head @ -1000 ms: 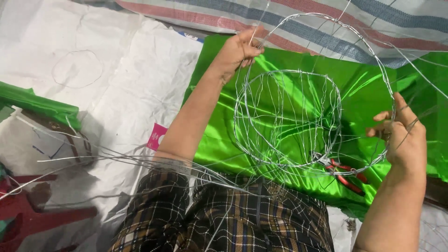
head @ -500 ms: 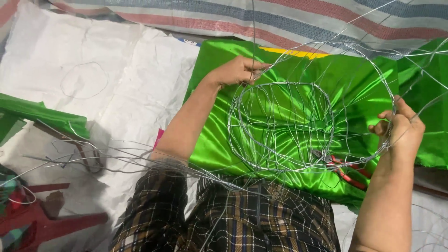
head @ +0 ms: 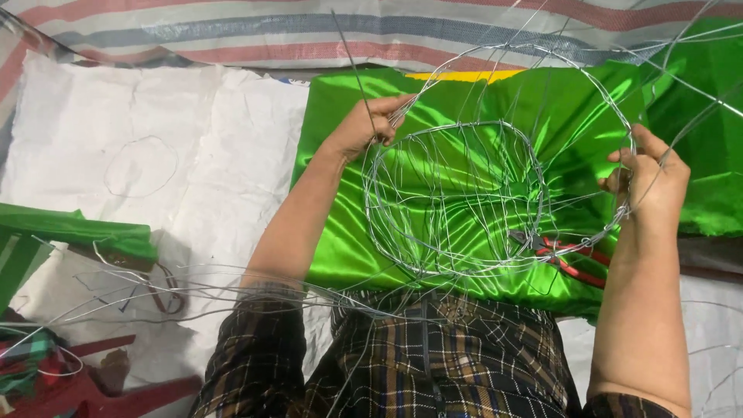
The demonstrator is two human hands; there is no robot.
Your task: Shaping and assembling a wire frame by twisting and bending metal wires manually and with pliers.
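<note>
head view: i see my left hand (head: 362, 128) gripping the wire frame (head: 457, 197) at centre frame, my right hand (head: 650, 182) closed on its right rim, above green cloth (head: 340, 240); red pliers (head: 569, 259) lie beneath.

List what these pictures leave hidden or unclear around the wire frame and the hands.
- Pliers, head view: jaws hidden behind the wire frame.
- Left hand: its fingers curl under, grip point unseen.
- Right hand: palm side hidden.
- Loose wires at top right: cut off by the edge.
</note>
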